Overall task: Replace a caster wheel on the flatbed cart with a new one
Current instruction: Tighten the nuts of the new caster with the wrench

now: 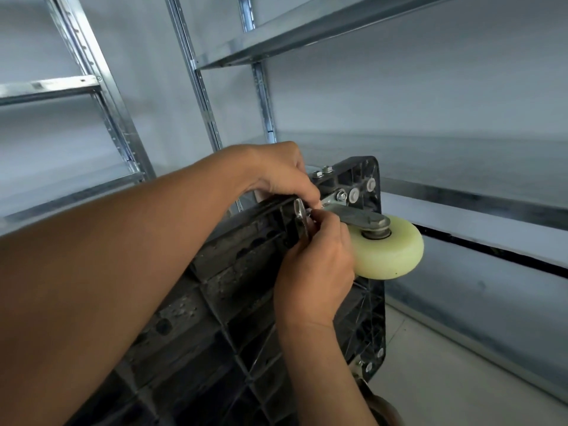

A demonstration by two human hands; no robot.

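Left forearm [107, 272] across the foreground, left hand [276, 173] curled at the wheel [388, 250] bracket. Right hand [316, 265], fingers pinching a wrench [301, 219]. Pale wheel on the upended cart [215, 302] corner; probably hard, slick. Better held by bracket.

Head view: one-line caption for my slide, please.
Both hands, left and right, work a metal wrench beside the cream caster wheel on the upturned black plastic cart.
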